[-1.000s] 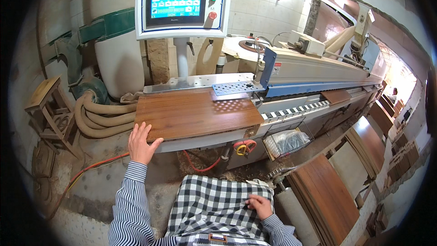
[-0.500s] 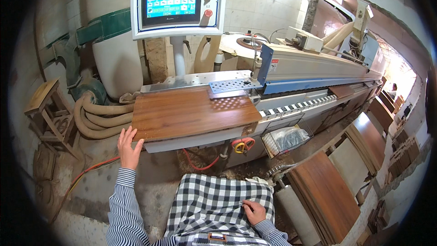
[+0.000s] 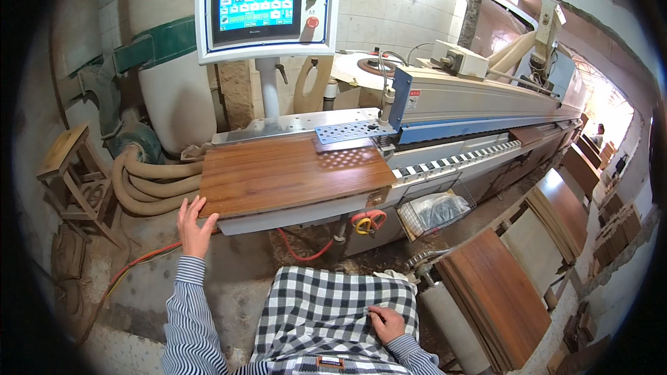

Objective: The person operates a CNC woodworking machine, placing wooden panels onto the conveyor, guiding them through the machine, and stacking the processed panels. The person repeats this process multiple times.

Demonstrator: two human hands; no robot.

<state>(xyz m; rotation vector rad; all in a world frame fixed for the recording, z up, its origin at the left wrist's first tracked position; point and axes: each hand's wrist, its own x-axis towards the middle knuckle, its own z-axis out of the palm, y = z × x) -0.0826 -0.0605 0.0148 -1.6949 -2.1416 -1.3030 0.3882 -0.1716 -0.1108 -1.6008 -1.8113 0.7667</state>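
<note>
A brown wood-grain board [image 3: 292,175] lies flat on the feed end of a long edge banding machine [image 3: 479,101]. At its near left corner is my left hand [image 3: 194,228], fingers stretched and spread, the fingertips against the board's end. My right hand [image 3: 386,324] rests low against the black-and-white checked apron [image 3: 319,309] over my front. Its fingers are curled in, and whatever may be inside them is hidden. A perforated metal plate [image 3: 351,133] overhangs the board's far right part. Farther along the track sits another brown board [image 3: 533,135].
A lit control panel [image 3: 264,10] stands behind the board. Ribbed hoses [image 3: 142,184] and a wooden stool [image 3: 76,173] are at the left. A wire basket [image 3: 438,212] hangs on the machine's front. Stacked brown boards [image 3: 497,292] stand at the lower right; a red hose [image 3: 302,250] loops below.
The farther board has slid a little to the right along the track. The view has shifted slightly. Both hands and the near board stay about where they were.
</note>
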